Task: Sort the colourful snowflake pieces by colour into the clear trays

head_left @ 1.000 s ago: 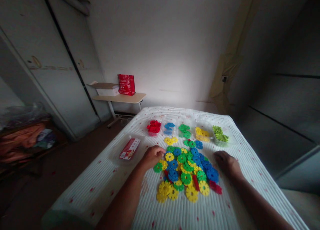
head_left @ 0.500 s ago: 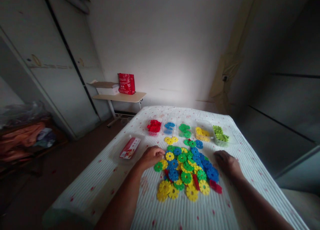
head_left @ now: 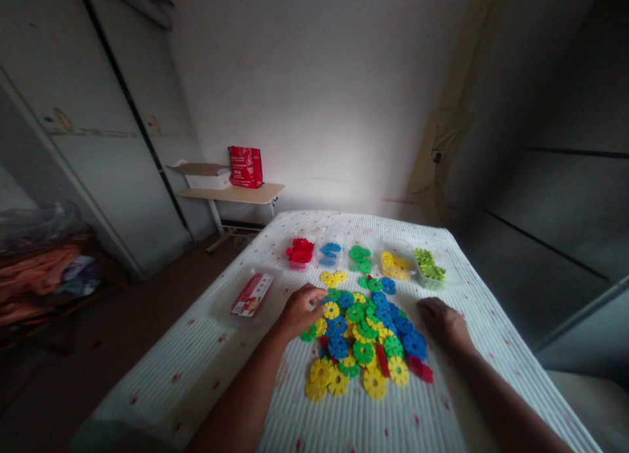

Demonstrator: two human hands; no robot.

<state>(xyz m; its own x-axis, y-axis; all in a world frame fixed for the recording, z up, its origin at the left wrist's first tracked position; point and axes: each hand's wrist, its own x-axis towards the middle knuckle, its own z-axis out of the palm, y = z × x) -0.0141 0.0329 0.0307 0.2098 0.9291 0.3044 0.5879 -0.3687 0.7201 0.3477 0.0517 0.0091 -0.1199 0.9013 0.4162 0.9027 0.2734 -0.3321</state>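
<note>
A heap of flat toothed plastic discs (head_left: pixel 366 338), yellow, blue, green and red, lies on the white patterned table (head_left: pixel 206 368) in front of me. My left hand (head_left: pixel 301 309) rests at the heap's left edge, fingers curled and reaching toward a yellow disc; what they hold, if anything, I cannot make out. My right hand (head_left: pixel 442 322) lies at the heap's right edge, fingers bent down on the cloth, beside blue discs. Behind the heap stand clear trays of sorted discs: red (head_left: pixel 301 251), blue (head_left: pixel 330 250), green (head_left: pixel 360 256), yellow (head_left: pixel 394 264) and light green (head_left: pixel 428 266).
A clear lid with a red card (head_left: pixel 251 294) lies left of my left hand. A small side table (head_left: pixel 234 193) with a red bag (head_left: pixel 246 166) and a box stands by the far wall. Wardrobe doors and cluttered clothes fill the left side.
My left hand has shifted slightly forward, its fingers now stretching toward the discs at the heap's upper left. The right hand has stayed put. The view has drifted a little.
</note>
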